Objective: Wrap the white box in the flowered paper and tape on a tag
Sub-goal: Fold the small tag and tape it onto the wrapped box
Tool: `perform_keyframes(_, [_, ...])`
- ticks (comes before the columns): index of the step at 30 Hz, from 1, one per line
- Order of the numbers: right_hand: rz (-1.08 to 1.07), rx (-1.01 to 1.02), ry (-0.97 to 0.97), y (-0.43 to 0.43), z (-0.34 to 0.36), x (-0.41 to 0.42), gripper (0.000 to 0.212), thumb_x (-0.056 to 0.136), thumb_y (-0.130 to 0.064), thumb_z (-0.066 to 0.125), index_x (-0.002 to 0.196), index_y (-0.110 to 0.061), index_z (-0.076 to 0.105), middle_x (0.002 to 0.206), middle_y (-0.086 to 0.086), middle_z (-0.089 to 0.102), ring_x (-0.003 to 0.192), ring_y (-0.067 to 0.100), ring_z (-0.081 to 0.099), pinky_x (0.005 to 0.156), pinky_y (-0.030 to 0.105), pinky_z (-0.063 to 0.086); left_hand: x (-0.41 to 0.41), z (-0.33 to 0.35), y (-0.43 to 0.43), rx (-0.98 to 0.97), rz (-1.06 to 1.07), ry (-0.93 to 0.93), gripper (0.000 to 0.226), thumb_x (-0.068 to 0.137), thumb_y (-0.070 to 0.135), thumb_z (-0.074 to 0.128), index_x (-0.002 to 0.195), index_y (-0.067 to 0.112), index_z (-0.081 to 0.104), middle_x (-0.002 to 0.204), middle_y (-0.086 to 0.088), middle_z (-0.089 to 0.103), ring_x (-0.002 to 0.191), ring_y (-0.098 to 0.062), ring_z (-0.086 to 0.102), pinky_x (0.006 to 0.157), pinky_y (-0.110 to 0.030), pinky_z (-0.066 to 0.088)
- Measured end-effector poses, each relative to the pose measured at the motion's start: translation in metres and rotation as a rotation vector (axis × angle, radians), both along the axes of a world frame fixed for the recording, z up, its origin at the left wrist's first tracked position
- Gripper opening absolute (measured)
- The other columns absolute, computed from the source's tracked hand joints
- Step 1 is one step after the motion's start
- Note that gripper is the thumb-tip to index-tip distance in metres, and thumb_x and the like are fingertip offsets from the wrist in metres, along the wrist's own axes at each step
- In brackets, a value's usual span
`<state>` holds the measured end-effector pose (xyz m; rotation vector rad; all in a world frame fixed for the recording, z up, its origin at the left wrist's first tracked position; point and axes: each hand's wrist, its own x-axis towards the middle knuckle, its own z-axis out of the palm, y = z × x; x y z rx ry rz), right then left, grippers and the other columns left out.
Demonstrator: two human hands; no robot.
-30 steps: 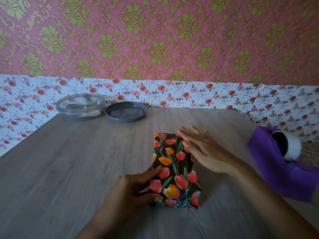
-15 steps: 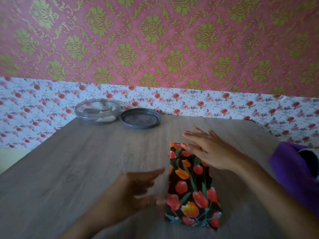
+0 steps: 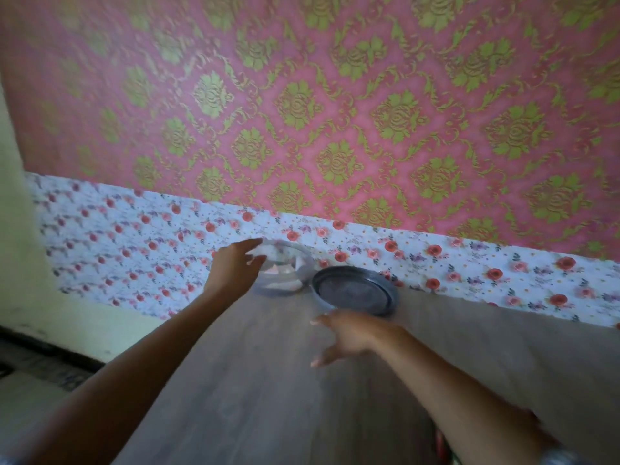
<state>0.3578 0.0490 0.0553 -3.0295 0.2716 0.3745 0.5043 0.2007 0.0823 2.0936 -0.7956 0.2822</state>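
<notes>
- The left hand (image 3: 235,270) is stretched out to the far side of the table, fingers spread and thumb apart, right at the near left rim of a clear container (image 3: 285,273). Blur hides whether the fingertips touch the rim.
- The right hand (image 3: 349,333) hangs palm down over the table (image 3: 268,397), fingers loosely spread and holding nothing, just in front of the near edge of the grey lid (image 3: 355,290).
- The clear container is round and low, and something pale lies in it, too blurred to name. The left hand covers its left rim.
- The grey lid lies flat just to the right of the container. Their edges meet or nearly meet, and I cannot tell which.
- Of the flowered paper (image 3: 442,446) only a sliver of red and green print shows at the bottom edge of the view. It lies tucked against the right forearm, which hides the rest, well apart from both hands.
- The table top is grey-brown wood grain, and both forearms cross it from the near side.
- Behind the table runs a white band with small red flowers (image 3: 469,263). Above it is pink wallpaper with a green damask pattern (image 3: 335,112).
- At the left stands a plain pale wall (image 3: 20,229), with dark floor below it.
</notes>
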Motion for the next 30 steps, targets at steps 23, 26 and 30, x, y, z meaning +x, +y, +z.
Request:
perform_keyframes(23, [0.101,0.068,0.064,-0.014,-0.002,0.03,0.101,0.073,-0.049,0.073,0.15,-0.021,0.014,0.158,0.005,0.011,0.144,0.018,0.015,0.115,0.028,0.011,0.116,-0.03,-0.144,0.88,-0.149,-0.128,0.035,0.078,0.022,0.072,0.112,0.026,0.065,0.113,0.001,0.066,0.106,-0.018,0.061,0.09,-0.031,0.046])
perform_keyframes(26, [0.113,0.066,0.08,-0.014,-0.005,0.031,0.102,0.074,-0.051,0.071,0.15,-0.019,0.011,0.158,0.007,0.008,0.145,0.019,0.014,0.115,0.029,0.011,0.119,-0.023,-0.141,0.748,-0.189,-0.079,0.028,0.071,0.018,0.078,0.098,0.018,0.07,0.104,-0.001,0.07,0.1,-0.019,0.064,0.087,-0.032,0.05])
perform_keyframes(30, [0.106,0.066,0.096,-0.012,-0.006,0.031,0.102,0.076,-0.05,0.07,0.15,-0.014,0.01,0.158,0.011,0.006,0.145,0.021,0.011,0.115,0.028,0.011,0.115,-0.002,-0.127,0.424,-0.22,-0.022,0.024,0.072,0.011,0.079,0.093,0.008,0.068,0.099,-0.009,0.071,0.094,-0.022,0.065,0.075,-0.025,0.046])
